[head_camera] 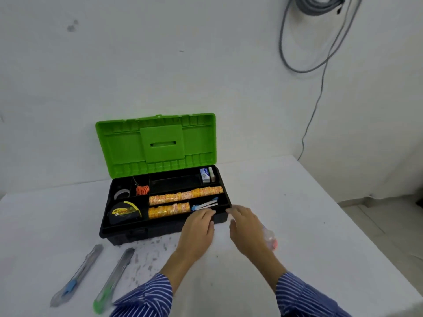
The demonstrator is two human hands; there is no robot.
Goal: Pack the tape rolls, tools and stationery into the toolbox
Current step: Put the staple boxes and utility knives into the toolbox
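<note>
The light is soft, even and fairly bright, with a cool, slightly greenish-grey cast over the wall (160, 65) and the table (297, 213). Shadows are faint and diffuse: a weak one lies under the toolbox (160, 234) along its near side, and the black tray swallows detail in its dark compartments. The green lid (158, 143) is saturated but not blown out; no hard glare shows. The picture is soft overall, with compression smear. The right hand (247, 227) and the two knives (77, 275) near the lower left edge are blurred. Wide-angle distortion bends the table edges and stretches the striped sleeves (146, 298) at the bottom.
</note>
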